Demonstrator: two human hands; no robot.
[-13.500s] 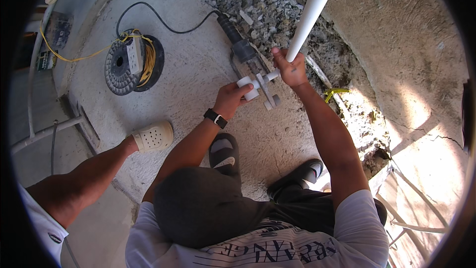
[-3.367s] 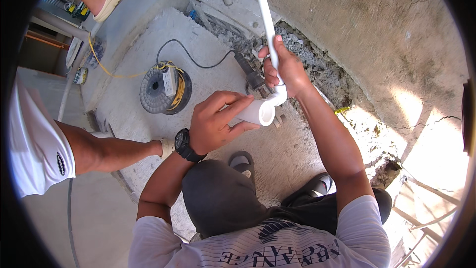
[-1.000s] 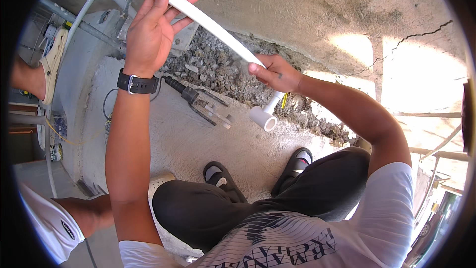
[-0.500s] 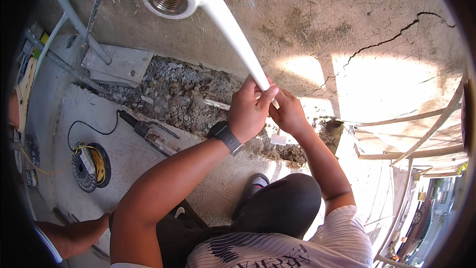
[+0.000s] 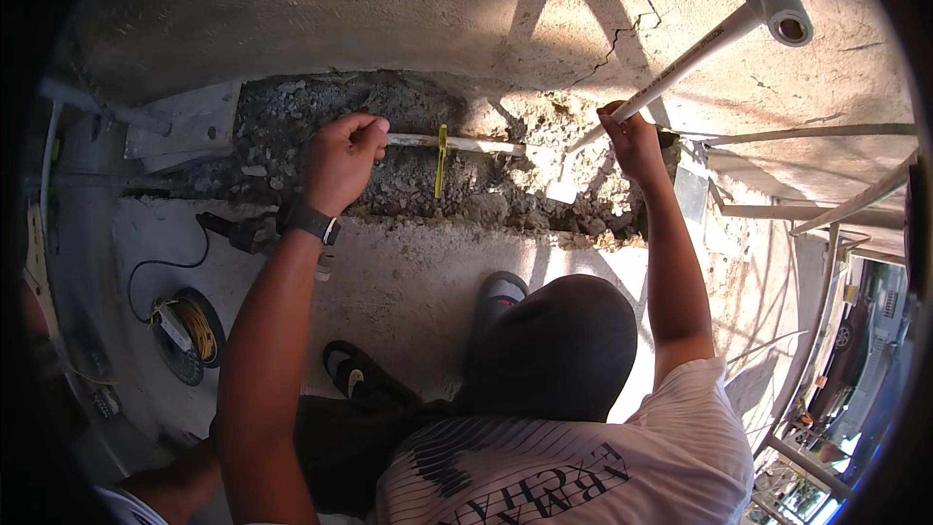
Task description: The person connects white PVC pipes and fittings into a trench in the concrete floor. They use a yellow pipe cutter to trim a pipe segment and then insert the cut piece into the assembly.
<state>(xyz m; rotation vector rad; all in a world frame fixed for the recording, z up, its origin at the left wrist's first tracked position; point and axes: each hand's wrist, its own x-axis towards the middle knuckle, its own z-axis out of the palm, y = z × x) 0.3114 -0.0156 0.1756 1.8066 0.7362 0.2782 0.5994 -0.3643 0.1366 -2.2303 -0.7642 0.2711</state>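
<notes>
A white plastic pipe (image 5: pixel 695 56) slants up and right from my right hand (image 5: pixel 634 143). Its fingers are wrapped round the pipe low down. A white elbow (image 5: pixel 780 12) with a metal-threaded socket caps the upper end. The lower end is close to a white fitting (image 5: pixel 561 187) in the trench; I cannot tell whether they join. My left hand (image 5: pixel 347 160), with a dark watch (image 5: pixel 313 222) on its wrist, is closed beside the left end of a thin white pipe (image 5: pixel 476 145) lying along the trench. What its fingers hold, if anything, is hidden. A slim yellow strip (image 5: pixel 441 161) crosses that pipe.
The rubble-filled trench (image 5: pixel 398 196) runs along a cracked wall (image 5: pixel 408 29). A power tool (image 5: pixel 243 233) and a cable reel (image 5: pixel 188 335) are on the concrete at left. A flat slab (image 5: pixel 185 126) lies at the trench's left end; metal bars (image 5: pixel 816 133) stand at right.
My hands have moved apart, the left one to the left and the right one to the right. The elbow end of the pipe has swung from upper left to upper right. The yellow strip now shows.
</notes>
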